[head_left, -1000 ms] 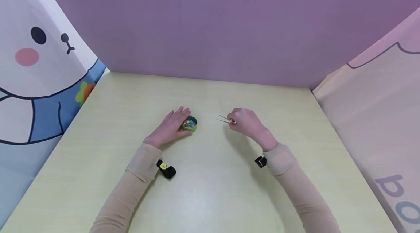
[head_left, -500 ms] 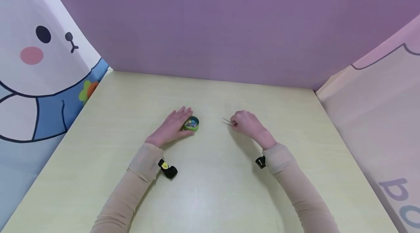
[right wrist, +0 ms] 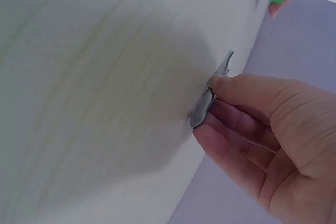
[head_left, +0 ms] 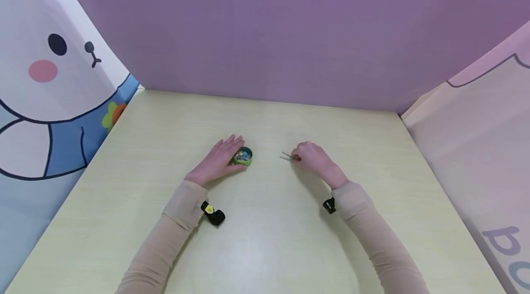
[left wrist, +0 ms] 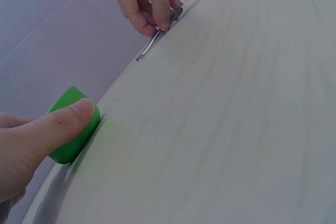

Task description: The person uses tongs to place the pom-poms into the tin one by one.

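My left hand [head_left: 217,158] lies at a small round green container [head_left: 243,156], thumb on its near side and fingers along its far side. Several small multicoloured pieces sit inside it. The left wrist view shows the thumb against the green wall [left wrist: 84,135]; the other fingers are mostly hidden. Right of the container, my right hand [head_left: 313,159] pinches metal tweezers [right wrist: 207,103] between thumb and fingers. Their two prongs [head_left: 286,156] point left toward the container, low over the table and apart from it. Nothing shows between the tips.
The pale wood-look table [head_left: 265,248] runs back to a purple backdrop [head_left: 265,31]. A cartoon-printed curtain [head_left: 25,100] stands at the left, and a pale one [head_left: 476,147] at the right. A black wrist camera [head_left: 213,214] hangs at my left cuff.
The right hand has lowered slightly with the tweezers, whose tips now sit closer to the table. My left hand stays at the container. The head view has shifted a little.
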{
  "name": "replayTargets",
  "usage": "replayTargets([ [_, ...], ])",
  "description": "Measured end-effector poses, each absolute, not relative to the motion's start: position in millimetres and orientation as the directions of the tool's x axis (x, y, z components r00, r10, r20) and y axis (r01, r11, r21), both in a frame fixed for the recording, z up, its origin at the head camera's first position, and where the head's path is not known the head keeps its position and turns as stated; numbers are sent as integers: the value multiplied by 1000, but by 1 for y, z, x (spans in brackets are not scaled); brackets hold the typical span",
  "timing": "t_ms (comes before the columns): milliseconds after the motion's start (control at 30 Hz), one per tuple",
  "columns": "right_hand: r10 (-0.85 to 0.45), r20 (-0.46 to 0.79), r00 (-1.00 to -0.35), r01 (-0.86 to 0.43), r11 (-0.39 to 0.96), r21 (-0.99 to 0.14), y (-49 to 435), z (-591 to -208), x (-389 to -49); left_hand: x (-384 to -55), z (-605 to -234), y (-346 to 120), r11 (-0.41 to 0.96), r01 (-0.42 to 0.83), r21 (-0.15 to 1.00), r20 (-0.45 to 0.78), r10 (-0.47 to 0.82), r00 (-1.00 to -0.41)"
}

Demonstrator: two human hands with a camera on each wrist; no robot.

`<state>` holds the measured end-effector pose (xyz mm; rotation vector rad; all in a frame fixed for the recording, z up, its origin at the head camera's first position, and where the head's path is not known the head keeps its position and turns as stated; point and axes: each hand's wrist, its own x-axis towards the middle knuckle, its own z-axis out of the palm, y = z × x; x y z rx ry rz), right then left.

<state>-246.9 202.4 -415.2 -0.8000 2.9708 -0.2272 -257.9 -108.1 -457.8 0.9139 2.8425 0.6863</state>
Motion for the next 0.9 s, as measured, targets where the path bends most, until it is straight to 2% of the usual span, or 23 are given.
replayTargets([
  [600, -489, -21, -872, -479, 862, -165, 197, -417, -241, -258, -462, -118, 723, 544, 426, 61, 577, -814],
  [767, -457, -34, -889, -442, 874, -203, 201, -414, -239, -255, -462, -121, 723, 523, 452, 53, 564, -824],
  [900, -448, 5, -894, -438, 872, -219, 206, -413, -234, -254, -461, -126, 722, 505, 472, 45, 553, -832],
])
